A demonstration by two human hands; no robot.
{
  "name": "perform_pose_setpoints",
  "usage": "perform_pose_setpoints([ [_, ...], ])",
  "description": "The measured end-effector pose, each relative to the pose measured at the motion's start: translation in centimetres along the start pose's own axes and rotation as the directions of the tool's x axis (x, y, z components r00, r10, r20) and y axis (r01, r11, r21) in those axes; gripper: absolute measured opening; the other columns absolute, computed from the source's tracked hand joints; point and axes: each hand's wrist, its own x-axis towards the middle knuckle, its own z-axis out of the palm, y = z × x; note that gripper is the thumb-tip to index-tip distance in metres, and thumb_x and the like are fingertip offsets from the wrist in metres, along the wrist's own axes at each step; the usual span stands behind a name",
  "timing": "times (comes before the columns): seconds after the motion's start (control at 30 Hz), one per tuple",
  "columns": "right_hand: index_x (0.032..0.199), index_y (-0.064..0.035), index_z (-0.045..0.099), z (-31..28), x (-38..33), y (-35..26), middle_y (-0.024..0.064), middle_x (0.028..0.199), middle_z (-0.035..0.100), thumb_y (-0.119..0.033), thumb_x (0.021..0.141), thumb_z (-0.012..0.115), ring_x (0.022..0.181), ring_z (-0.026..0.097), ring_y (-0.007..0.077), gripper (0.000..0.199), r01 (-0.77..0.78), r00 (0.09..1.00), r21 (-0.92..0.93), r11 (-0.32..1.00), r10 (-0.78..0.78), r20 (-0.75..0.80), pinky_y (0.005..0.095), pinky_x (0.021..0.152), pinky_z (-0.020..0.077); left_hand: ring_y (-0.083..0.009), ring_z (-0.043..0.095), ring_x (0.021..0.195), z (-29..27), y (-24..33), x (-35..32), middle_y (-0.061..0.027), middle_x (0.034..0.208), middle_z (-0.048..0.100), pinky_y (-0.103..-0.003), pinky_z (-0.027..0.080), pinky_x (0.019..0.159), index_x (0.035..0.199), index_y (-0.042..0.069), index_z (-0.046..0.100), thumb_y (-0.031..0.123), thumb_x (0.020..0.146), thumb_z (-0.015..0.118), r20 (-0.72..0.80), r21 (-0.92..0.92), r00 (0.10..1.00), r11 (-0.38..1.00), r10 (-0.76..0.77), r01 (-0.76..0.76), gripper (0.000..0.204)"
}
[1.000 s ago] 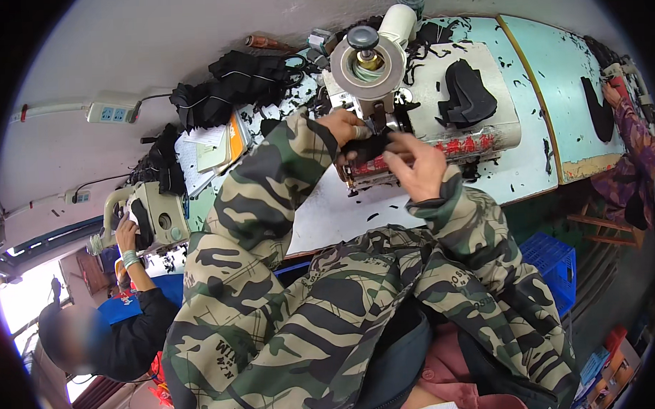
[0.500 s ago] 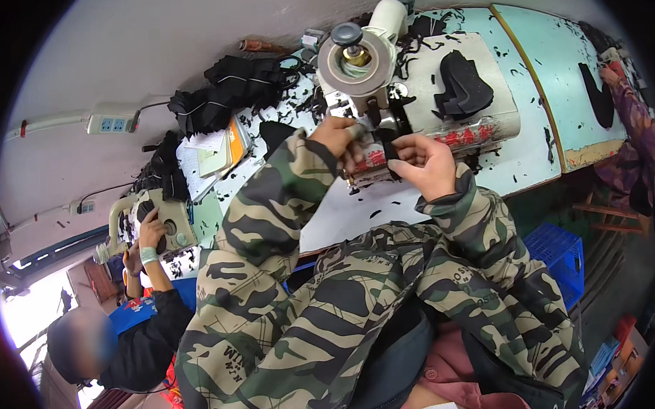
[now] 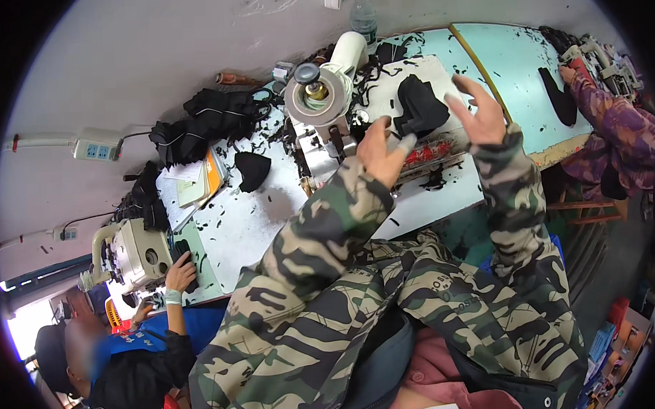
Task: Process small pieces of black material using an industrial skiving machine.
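Note:
My left hand (image 3: 385, 153) reaches over the front of the machine bed, thumb and fingers apart with nothing between them. Just beyond its fingertips lies a small pile of black cut fabric pieces (image 3: 420, 106) on the bed plate. To the right of that pile, my right hand (image 3: 480, 114) hangs open, fingers spread and apart from the fabric. The pale industrial sewing machine (image 3: 324, 96), with a round disc and knob on top, stands left of both hands. Left of the machine, one curved black fabric piece (image 3: 253, 171) rests on the white table (image 3: 252, 214).
Bundled black fabric goods (image 3: 213, 122) and papers (image 3: 190, 182) occupy the table's left part. Black scraps litter the surface. A clear bottle (image 3: 363, 17) stands behind the machine. Co-workers sit at left (image 3: 135, 363) and right (image 3: 613, 115); another machine (image 3: 138, 251) is at far left.
Both hands have left the black piece at the machine and moved right, toward the fabric pile, and opened. My view has shifted rightward. The co-worker's hand at left has moved nearer.

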Motion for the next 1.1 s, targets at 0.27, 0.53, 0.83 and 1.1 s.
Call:
perform_pose_setpoints([
  [0.27, 0.112, 0.0088, 0.049, 3.3, 2.9, 8.7, 0.0255, 0.108, 0.055, -0.047, 0.077, 0.059, 0.102, 0.053, 0.0347, 0.066, -0.425, 0.894, 0.286, 0.859, 0.447, -0.012, 0.0357, 0.088, 0.0402, -0.0392, 0.051, 0.103, 11.1, 1.8, 7.0, -0.025, 0.11, 0.052, -0.04, 0.04, 0.09, 0.12, -0.002, 0.041, 0.017, 0.073, 0.06, -0.093, 0.191, 0.956, 0.948, 0.277, -0.256, 0.054],
  [0.53, 0.088, 0.0001, 0.058, 6.6, -1.4, -1.7, 0.0131, 0.087, 0.062, -0.019, 0.076, 0.053, 0.079, 0.06, 0.0265, 0.023, -0.079, 0.688, 0.921, -0.38, 0.648, 0.326, 0.0367, 0.077, 0.0503, -0.0228, 0.054, 0.095, 6.1, 2.4, 4.6, -0.0166, 0.107, 0.054, -0.03, 0.045, 0.081, 0.12, -0.004, 0.039, 0.017, 0.06, 0.081, -0.19, -0.542, 0.972, 0.84, -0.135, 0.011, 0.077],
  [0.83, 0.127, -0.0031, 0.037, 6.5, 0.4, -3.6, 0.019, 0.115, 0.05, -0.015, 0.055, 0.071, 0.111, 0.046, 0.0337, 0.08, 0.527, 0.846, -0.163, 0.834, -0.498, 0.189, 0.0359, 0.091, 0.0374, -0.0186, 0.06, 0.091, -5.2, 0.5, 3.9, -0.0116, 0.098, 0.062, -0.028, 0.046, 0.083, 0.105, 0.001, 0.054, -0.003, 0.066, 0.067, 0.033, -0.055, 0.97, 0.969, 0.243, -0.241, 0.042],
  [1.1, 0.108, -0.0053, 0.05, 7.9, 1.8, -3.1, 0.0113, 0.094, 0.056, -0.02, 0.059, 0.069, 0.093, 0.053, 0.028, 0.055, 0.52, 0.809, -0.141, 0.843, -0.433, 0.397, 0.0381, 0.079, 0.0408, -0.027, 0.045, 0.116, -4.5, -2.5, 2.2, -0.0203, 0.124, 0.045, -0.034, 0.037, 0.097, 0.133, -0.004, 0.02, 0.031, 0.052, 0.086, -0.121, -0.077, 0.971, 0.973, 0.206, -0.216, 0.11],
])
